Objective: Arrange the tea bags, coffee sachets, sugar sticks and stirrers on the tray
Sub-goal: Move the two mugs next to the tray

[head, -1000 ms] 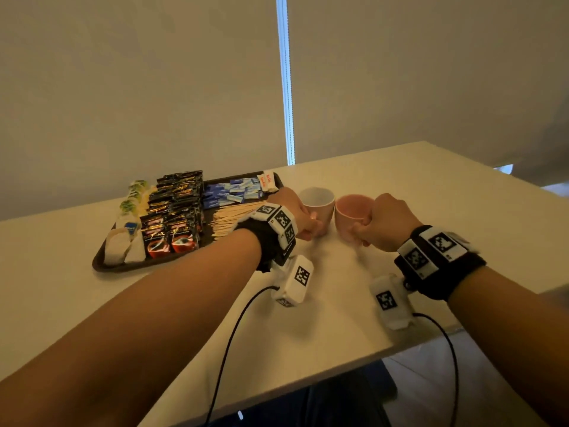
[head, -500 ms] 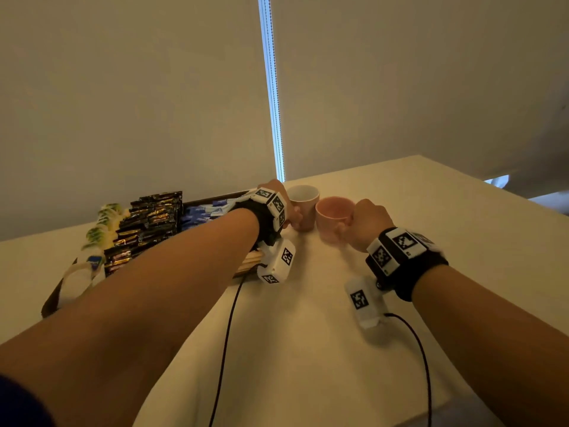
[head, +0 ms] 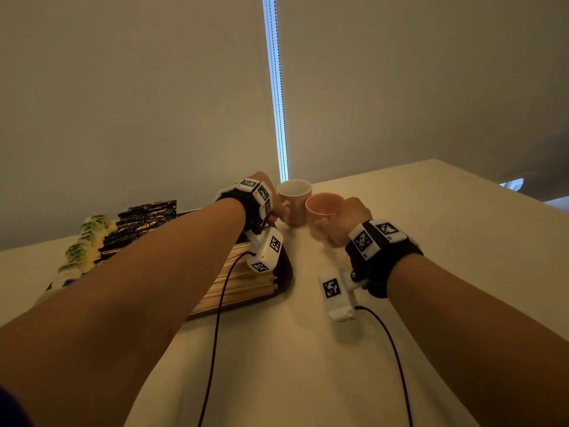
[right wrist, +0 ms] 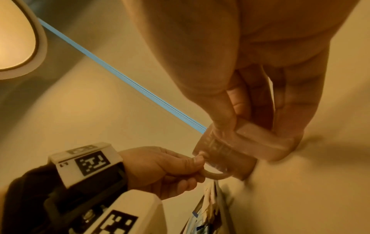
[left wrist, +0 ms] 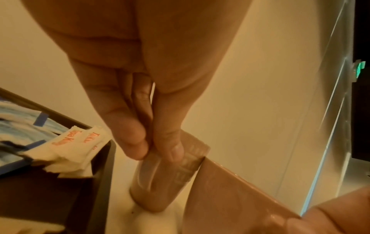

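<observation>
Pale worktop (head: 277, 365) runs out ahead of me; the tray (head: 284, 272) lies left, stirrers (head: 243, 282) nearest and sachets behind. Beyond it my left hand (head: 271, 204) pinches the white cup (head: 294, 200) handle, my right hand (head: 345, 221) the pink cup (head: 323, 211).

Glossy ceramic cups (head: 295, 201), wooden stirrers (head: 246, 280), paper sugar sachets (left wrist: 80, 147) and a matt smooth table (head: 431, 229).

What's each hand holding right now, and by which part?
Left hand pinches the white cup by its handle. Right hand pinches the pink cup by its handle.
</observation>
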Action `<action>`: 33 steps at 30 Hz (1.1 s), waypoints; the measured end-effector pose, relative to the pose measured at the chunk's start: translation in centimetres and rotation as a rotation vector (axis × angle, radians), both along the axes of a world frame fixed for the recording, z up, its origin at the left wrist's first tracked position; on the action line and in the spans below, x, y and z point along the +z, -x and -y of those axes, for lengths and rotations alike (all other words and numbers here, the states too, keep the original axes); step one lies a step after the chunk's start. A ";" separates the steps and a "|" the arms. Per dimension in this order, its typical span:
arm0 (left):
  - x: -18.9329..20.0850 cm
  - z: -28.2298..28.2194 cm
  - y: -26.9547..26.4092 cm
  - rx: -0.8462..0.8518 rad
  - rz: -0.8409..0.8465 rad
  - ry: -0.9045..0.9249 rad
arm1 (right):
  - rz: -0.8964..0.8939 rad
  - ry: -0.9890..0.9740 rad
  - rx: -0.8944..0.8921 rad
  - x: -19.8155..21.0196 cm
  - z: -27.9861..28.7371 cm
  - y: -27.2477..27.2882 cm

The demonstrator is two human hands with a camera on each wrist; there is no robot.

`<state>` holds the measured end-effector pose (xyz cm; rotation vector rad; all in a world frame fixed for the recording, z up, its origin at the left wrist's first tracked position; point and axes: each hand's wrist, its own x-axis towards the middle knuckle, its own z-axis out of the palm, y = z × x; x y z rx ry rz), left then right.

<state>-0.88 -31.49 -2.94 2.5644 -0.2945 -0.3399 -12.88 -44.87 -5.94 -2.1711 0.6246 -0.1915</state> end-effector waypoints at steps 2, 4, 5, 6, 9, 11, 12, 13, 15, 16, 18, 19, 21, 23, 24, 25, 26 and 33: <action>-0.2 -0.5 -0.7 0.007 -0.010 0.033 | 0.020 -0.069 0.003 -0.4 -0.5 -1.0; -0.3 -0.8 -1.3 0.020 -0.008 0.060 | 0.043 -0.119 -0.013 -0.9 -1.0 -1.9; -0.4 -0.9 -1.6 0.018 -0.003 0.071 | 0.053 -0.134 -0.023 -1.0 -1.3 -2.2; -0.5 -0.9 -1.8 0.022 0.002 0.078 | 0.053 -0.137 -0.043 -1.1 -1.5 -2.4; -0.7 -0.8 -2.4 0.034 0.011 0.120 | 0.045 -0.136 -0.085 -1.5 -2.0 -2.9; -0.8 -0.8 -2.7 0.037 0.003 0.134 | 0.048 -0.157 -0.081 -1.8 -2.4 -3.4; -0.9 -0.9 -2.8 0.030 -0.007 0.127 | 0.049 -0.161 -0.088 -1.8 -2.6 -3.5; -0.9 -0.9 -3.0 0.017 -0.018 0.126 | 0.051 -0.163 -0.095 -1.8 -2.7 -3.5; -1.0 -1.1 -3.1 0.005 -0.024 0.146 | 0.052 -0.170 -0.104 -1.8 -2.8 -3.6; -1.0 -1.1 -3.1 0.006 -0.013 0.150 | 0.057 -0.176 -0.100 -1.9 -2.9 -3.6; -0.9 -1.3 -3.3 0.009 0.010 0.140 | 0.067 -0.176 -0.087 -1.8 -3.2 -3.5; -0.9 -1.4 -3.4 0.006 0.014 0.137 | 0.068 -0.172 -0.079 -1.8 -3.3 -3.5; -0.8 -1.6 -3.4 0.003 0.012 0.139 | 0.068 -0.156 -0.068 -1.8 -3.5 -3.6; -0.8 -1.7 -3.6 0.009 0.027 0.135 | 0.068 -0.144 -0.062 -1.6 -3.7 -3.4; -0.7 -1.8 -3.7 0.014 0.042 0.128 | 0.073 -0.143 -0.062 -1.5 -3.8 -3.3; -0.8 -1.9 -3.8 0.018 0.059 0.119 | 0.079 -0.143 -0.062 -1.5 -3.9 -3.3; -0.8 -2.0 -3.8 0.022 0.070 0.113 | 0.085 -0.145 -0.061 -1.4 -4.0 -3.2; -1.0 -2.3 -4.2 0.031 0.068 0.083 | 0.111 -0.141 -0.032 -1.6 -4.3 -3.9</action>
